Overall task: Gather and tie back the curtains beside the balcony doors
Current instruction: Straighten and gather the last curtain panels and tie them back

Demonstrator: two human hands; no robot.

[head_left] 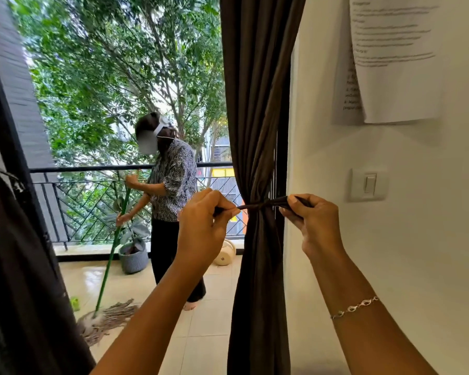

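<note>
I've got the brown curtain [257, 104] bunched into a narrow column right at the edge of the white wall [390, 239], on the right side of the balcony doorway, and the tie-back cord [263, 204] is wrapped around its waist. My left hand [203, 226] pulls one end out to the left, fingers [228, 211] pinched tight on it. My right hand [313, 220] has the other end, fingers closed on the cord just right of the curtain, close by the wall.

The cord runs level, left to right, straight across between my two hands, with the curtain's long folds hanging upright through the middle of it. Both hands are about the same height and each sits just beside the bundle, the right one a touch nearer. I reckon the cinch is on and the knot is what's left: the ends need to cross in front of the fabric, so one hand has to travel toward the other along that level line.

Further left, at the near edge, another dark curtain [25, 266] hangs beside the door frame; whether it is tied, I can't tell.

Out on the balcony a person [171, 190] is mopping, and beyond them stands a grey woven planter [133, 259] with a leafy plant in it, by the railing [92, 169]. A light switch [368, 184] sits on the wall right of my hand.
</note>
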